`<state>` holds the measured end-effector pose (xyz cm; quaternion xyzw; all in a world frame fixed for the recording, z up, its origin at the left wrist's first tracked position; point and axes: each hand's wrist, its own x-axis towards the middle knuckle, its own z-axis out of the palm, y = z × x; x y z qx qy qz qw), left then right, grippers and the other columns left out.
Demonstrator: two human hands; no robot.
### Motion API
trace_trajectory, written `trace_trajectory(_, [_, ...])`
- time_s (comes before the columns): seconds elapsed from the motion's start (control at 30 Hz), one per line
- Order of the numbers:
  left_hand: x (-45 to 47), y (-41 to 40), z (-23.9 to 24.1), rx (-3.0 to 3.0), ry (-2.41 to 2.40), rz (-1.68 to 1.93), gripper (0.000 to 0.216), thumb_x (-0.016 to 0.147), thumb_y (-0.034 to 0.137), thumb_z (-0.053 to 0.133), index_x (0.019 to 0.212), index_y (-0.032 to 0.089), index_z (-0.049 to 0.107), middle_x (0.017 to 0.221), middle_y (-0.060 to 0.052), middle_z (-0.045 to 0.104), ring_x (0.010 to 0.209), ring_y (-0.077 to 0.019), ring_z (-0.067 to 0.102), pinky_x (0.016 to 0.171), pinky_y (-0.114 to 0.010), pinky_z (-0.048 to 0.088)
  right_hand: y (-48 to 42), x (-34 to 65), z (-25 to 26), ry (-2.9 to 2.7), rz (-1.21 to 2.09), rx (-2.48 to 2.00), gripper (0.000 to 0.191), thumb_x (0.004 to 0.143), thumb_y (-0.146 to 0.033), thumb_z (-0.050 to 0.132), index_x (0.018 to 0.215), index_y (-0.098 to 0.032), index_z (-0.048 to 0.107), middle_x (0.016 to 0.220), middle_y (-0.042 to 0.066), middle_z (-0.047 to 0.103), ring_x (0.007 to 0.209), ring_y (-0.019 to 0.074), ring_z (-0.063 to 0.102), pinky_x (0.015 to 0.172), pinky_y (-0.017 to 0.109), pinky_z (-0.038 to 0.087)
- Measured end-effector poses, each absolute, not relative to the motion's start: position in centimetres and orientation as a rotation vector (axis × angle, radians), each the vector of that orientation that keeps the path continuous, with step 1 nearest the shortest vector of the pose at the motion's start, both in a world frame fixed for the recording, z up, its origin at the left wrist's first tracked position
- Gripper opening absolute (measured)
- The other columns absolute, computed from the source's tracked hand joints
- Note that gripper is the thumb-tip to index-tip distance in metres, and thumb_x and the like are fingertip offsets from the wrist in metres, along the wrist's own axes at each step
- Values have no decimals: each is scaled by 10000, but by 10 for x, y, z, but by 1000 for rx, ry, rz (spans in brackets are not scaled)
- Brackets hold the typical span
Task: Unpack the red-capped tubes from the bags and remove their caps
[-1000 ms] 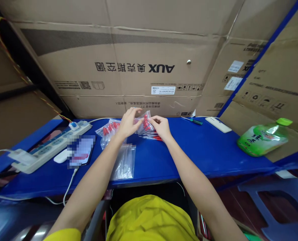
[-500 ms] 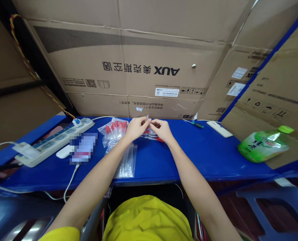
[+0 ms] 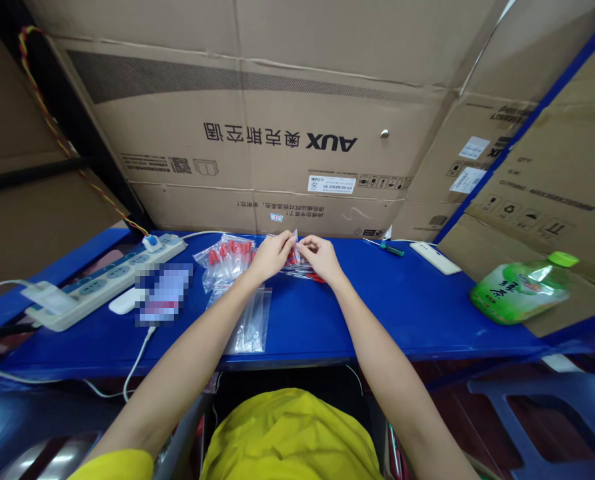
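The left hand [image 3: 271, 256] and the right hand [image 3: 321, 257] are close together, fingertips almost meeting, with thumb and fingers of each pinched on a small clear plastic bag [image 3: 293, 253]. The bag stands between them, its top edge showing just above the fingertips, with red pieces visible inside; the fingers hide much of it.

Directly below the hands, a cluster of thin red-and-clear items [image 3: 305, 272] lies on the blue tabletop [image 3: 402, 307], partly covered; what exactly they are cannot be made out. Just left of the left hand are filled zip bags [image 3: 230, 260] with red-ended contents, overlapping one another. Nearer the body, beside the left forearm and partly beneath it, lie flat clear zip bags [image 3: 253, 327].

Farther left of the hands is a smartphone [image 3: 166, 293], its screen blurred out, with a small white case [image 3: 125, 301] next to it. Beyond these, a white power strip [image 3: 110, 280] runs at a slant, with a white charger [image 3: 52, 301] plugged into its near end.

To the right of the right hand, toward the back edge, lies a screwdriver [image 3: 391, 249] with a green handle, then a white rectangular device [image 3: 435, 258]. Farthest right, a green-capped drink bottle [image 3: 520, 290] lies tilted against cardboard. Behind the hands rises a printed cardboard panel [image 3: 277, 87], its AUX lettering upside down.
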<state>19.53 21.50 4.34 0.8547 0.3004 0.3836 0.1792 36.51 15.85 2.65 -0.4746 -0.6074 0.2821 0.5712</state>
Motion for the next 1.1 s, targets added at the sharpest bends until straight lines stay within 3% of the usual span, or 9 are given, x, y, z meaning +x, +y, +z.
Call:
trace_trajectory(0.2, [198,210,44,2514,918,1056,300,1061,343,454,823,224,593,733,-44,649,685,-211,587,663,-303,321,158,360,29,-1409,528,-1265,174,817,-375,602,722,-236,560,548,-56,601,507,128,553,582,251,431])
trace_trajectory(0.4, [196,205,52,2445,964,1123,270,1005,295,501,753,213,553,636,1,572,581,-160,489,623,-293,284,159,366,29,-1354,335,-1436,102,809,-291,580,740,-250,517,571,-53,619,529,142,578,616,254,443])
trace_trajectory(0.6, [193,203,55,2418,983,1199,352,1060,413,475,794,210,584,648,9,583,585,-151,498,629,-283,298,157,374,32,-1440,174,-1305,88,871,-282,559,939,-238,595,866,-2,734,624,137,637,674,255,493])
trace_trajectory(0.7, [194,202,53,2472,998,1174,357,1083,433,450,851,218,614,687,-10,631,620,-174,552,640,-287,307,156,368,33,-1600,177,-1200,242,872,-196,502,1023,-233,687,1044,30,777,749,157,694,779,284,538])
trace_trajectory(0.8, [194,200,51,2516,1017,1161,328,1090,428,446,914,225,636,736,-35,672,677,-204,609,653,-290,320,156,362,32,-1641,257,-1190,320,887,-199,506,1099,-254,740,1055,29,791,829,190,717,868,330,569])
trace_trajectory(0.93, [193,195,51,2560,1043,1146,302,1083,418,465,949,229,659,818,-61,716,757,-222,653,694,-286,359,157,356,27,-1570,496,-1129,308,884,-261,585,1168,-278,704,1051,15,785,918,203,746,865,339,606])
trace_trajectory(1.1, [193,190,55,2506,1118,1265,348,1090,469,456,965,228,674,828,-56,723,779,-216,653,708,-287,363,157,354,29,-1467,522,-1083,166,848,-275,634,1014,-266,626,1013,8,765,974,193,755,861,317,616])
